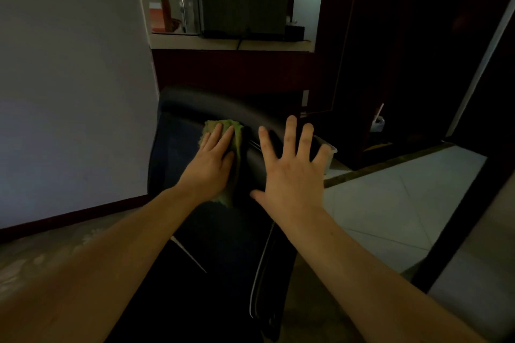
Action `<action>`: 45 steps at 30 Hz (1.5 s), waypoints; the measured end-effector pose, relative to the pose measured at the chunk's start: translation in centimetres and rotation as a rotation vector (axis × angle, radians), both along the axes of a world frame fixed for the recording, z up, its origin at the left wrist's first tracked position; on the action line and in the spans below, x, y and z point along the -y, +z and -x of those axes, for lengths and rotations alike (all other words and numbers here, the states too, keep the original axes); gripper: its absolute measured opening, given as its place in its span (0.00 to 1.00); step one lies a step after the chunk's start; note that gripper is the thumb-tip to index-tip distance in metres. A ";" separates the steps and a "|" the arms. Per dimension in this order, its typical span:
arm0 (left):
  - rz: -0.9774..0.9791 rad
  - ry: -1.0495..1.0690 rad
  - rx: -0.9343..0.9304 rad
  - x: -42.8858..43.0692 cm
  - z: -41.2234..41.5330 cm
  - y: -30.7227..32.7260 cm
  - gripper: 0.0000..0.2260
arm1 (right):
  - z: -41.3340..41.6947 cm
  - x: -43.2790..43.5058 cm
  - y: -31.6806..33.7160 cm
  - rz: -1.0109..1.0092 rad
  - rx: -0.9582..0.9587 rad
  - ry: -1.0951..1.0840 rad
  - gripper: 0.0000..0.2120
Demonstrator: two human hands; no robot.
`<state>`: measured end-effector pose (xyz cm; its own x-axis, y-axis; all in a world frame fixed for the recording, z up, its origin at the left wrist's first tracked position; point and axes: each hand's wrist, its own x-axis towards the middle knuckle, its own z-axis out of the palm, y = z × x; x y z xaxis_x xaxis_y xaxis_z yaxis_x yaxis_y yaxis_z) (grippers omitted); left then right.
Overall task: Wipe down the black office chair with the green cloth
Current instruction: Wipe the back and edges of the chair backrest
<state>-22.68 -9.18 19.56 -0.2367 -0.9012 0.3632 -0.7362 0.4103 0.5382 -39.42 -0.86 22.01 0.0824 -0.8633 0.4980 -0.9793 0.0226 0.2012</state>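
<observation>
Our left hand [213,160] presses the green cloth [233,147] flat against the black office chair [223,237], fingers straight; our right hand [289,170], fingers spread, rests on the chair's backrest.

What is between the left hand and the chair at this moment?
The green cloth. In the head view, the left hand presses it flat against the chair with straight fingers. The right hand appears to rest on the chair directly.
</observation>
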 end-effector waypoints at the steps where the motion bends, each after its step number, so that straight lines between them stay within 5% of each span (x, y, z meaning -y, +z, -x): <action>1: -0.013 0.010 -0.023 -0.1 0.4 0.1 0.26 | 0.0 0.0 0.0 -0.002 -0.001 -0.006 0.57; 45: 0.087 -0.038 -0.129 -4.0 3.8 -2.3 0.25 | 0.0 -0.4 0.2 0.030 0.015 -0.018 0.54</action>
